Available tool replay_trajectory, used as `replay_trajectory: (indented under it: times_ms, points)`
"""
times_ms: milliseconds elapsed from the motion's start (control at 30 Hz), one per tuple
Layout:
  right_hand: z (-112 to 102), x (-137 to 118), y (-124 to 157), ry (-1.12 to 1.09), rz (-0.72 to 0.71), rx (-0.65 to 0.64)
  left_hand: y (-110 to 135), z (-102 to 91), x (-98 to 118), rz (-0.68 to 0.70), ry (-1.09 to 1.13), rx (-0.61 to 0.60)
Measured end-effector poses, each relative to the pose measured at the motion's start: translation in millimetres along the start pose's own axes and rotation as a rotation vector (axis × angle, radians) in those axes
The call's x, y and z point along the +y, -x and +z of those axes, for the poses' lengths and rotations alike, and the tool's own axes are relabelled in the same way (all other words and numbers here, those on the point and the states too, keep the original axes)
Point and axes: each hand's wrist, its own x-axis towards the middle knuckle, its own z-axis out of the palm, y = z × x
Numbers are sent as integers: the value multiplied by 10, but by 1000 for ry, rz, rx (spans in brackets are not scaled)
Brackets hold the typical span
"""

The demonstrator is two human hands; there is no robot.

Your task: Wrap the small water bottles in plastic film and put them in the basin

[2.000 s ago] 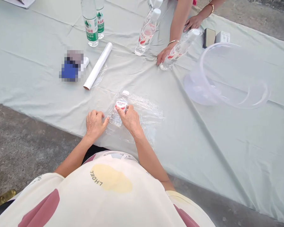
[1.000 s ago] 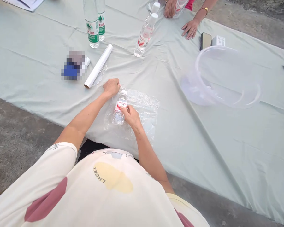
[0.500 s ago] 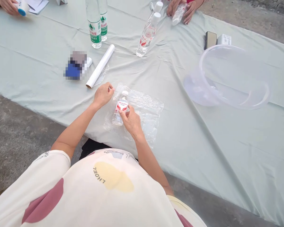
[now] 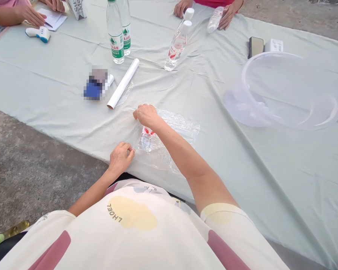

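Note:
A small water bottle (image 4: 147, 141) with a red and white label lies on a crinkled sheet of cling film (image 4: 183, 125) near the table's front edge. My right hand (image 4: 147, 114) reaches across the bottle's top end and hides its cap. Its fingers are pinched at the film's far left corner. Closer to my body, my left hand (image 4: 121, 157) has thumb and forefinger pressed together on the film's near left edge, beside the bottle's base. A white roll of cling film (image 4: 123, 84) with a loose transparent flap rests beyond my hands.
Tall water bottles (image 4: 116, 47) stand at the back, with smaller bottles (image 4: 174, 50) to their right. A large clear tub (image 4: 248, 105), a phone (image 4: 256, 47) and a white box (image 4: 273, 45) are at right. Other people's hands (image 4: 227, 17) work across the table, one near a wrapped bottle (image 4: 215, 19).
My right hand has left the bottle's side and moved up to the film's far left corner. My left hand has come down from that corner to the near left edge.

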Motion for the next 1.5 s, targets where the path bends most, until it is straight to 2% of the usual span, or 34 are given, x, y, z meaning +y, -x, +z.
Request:
replay_trajectory:
  times_ms: [133,233,367,567,767,900,967,1033,1067,1133,1233,1300,1400,1467,1500]
  points:
    - [-6,111,101,-43,20,53,80,62,-12,207,117,199]
    - [69,313,340,-239,78,154,111,135,25,412,134,241]
    - [250,568,610,-450,99,289,71,254,181,678,92,143]
    - [610,843,915,-626,201,468,6,485,491,944,-71,-65]
    - [906,965,1228,-705,243,578,-26,704,788,1158,-367,-92]
    - [949,1121,1400,-676,308,534,-54,795,998,1227,-432,-126]
    - [896,1200,1486,-674,391,513,-52,823,1094,1264,-450,-137]
    - [805,1225,1558,-670,476,556,-42,860,1183,1306,-470,-163]
    - [755,1207,1583,-668,487,592,-36,889,1224,1320,-477,-189]
    - [672,1117,1606,-661,420,627,-19,972,1300,1321,-471,-257]
    - [653,945,1608,-588,322,542,24,1086,1384,1277,-394,-399]
    - [721,887,1640,-532,381,509,73,1066,1411,1303,-283,-548]
    - [891,908,1797,-543,526,586,154,813,1409,1352,37,-856]
    - [1005,937,1958,-588,614,655,165,562,1390,1227,316,-994]
    - [1053,940,2043,-617,654,682,145,445,1379,1131,439,-999]
